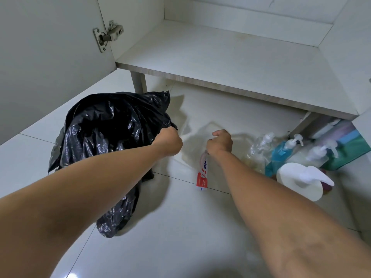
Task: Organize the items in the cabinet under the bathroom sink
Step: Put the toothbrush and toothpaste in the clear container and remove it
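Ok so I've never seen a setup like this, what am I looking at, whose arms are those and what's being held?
No machine here: the grips are a person's two bare hands, filmed by one wide camera worn on their head, looking down. The left hand grips the rim of a black garbage bag on the tiled floor. The right hand holds a red-and-white toothpaste tube by one end. At the right stand a blue pump bottle and a white pump bottle. Behind is the open cabinet.
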